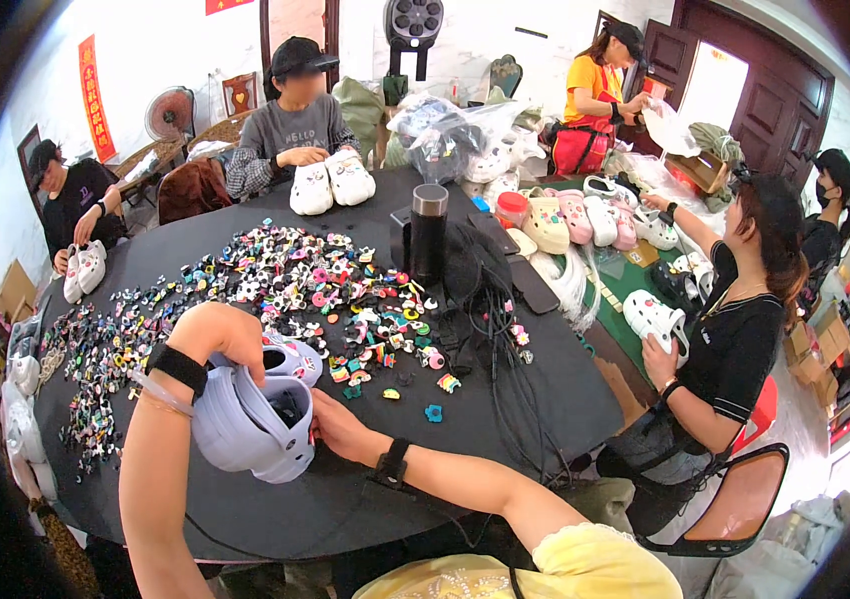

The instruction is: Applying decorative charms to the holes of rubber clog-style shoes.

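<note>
A lavender foam clog [235, 429] is tilted up over the near side of the black table, its opening and heel strap facing me. My left hand [230, 337] is bent over the top of it, fingers closed on its rim. My right hand [343, 427] is closed against the clog's right side, its fingertips partly hidden; a small red bit shows beside them. A second lavender clog [291, 357] with colourful charms on it is just behind the first. Beyond both spreads a wide heap of small colourful shoe charms [295, 270].
A black tumbler [429, 235] stands near dark cables [493, 339] and a phone [535, 287]. Across the table a person handles white clogs [333, 183]; another at left holds a clog [84, 272]. At right a person holds a white clog [652, 317] by a green mat with more clogs.
</note>
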`<move>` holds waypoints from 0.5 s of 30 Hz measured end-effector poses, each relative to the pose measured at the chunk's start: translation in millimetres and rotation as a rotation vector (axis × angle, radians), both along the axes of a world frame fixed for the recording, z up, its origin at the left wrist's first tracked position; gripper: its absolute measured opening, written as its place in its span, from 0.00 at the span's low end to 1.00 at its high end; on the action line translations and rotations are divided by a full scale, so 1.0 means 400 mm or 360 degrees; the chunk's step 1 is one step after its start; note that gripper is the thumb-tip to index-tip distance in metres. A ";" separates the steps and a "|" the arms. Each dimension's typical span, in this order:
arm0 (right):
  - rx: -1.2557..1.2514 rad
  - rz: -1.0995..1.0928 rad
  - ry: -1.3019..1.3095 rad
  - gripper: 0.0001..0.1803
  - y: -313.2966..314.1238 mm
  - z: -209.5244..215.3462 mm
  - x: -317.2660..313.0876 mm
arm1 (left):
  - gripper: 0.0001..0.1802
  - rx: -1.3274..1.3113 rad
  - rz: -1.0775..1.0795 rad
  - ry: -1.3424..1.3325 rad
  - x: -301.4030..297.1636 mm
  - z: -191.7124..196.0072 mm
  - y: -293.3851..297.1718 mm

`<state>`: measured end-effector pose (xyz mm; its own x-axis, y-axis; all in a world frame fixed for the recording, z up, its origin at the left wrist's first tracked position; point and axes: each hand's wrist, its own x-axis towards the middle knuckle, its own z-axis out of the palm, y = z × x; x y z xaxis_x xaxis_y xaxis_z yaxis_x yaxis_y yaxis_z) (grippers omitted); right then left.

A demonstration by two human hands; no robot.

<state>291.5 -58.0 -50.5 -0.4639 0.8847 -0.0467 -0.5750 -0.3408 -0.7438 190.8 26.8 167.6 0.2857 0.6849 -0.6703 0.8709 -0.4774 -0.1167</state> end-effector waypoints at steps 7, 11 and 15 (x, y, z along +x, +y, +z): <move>0.0157 -0.0458 -0.0323 0.14 -0.004 -0.034 -0.024 | 0.26 0.0014 -0.0050 0.0080 0.016 0.003 0.000; 0.0310 -0.0577 -0.0654 0.15 0.022 -0.053 -0.024 | 0.25 0.0072 -0.0103 0.0060 0.013 0.003 0.007; 0.0044 -0.0430 -0.0412 0.13 -0.005 -0.019 -0.027 | 0.22 0.0037 -0.0022 0.0019 -0.020 0.000 0.006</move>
<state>280.6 -60.1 -58.1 -0.1894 0.9761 -0.1064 -0.4333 -0.1804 -0.8830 182.7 29.2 167.4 0.2873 0.6962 -0.6579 0.8627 -0.4865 -0.1382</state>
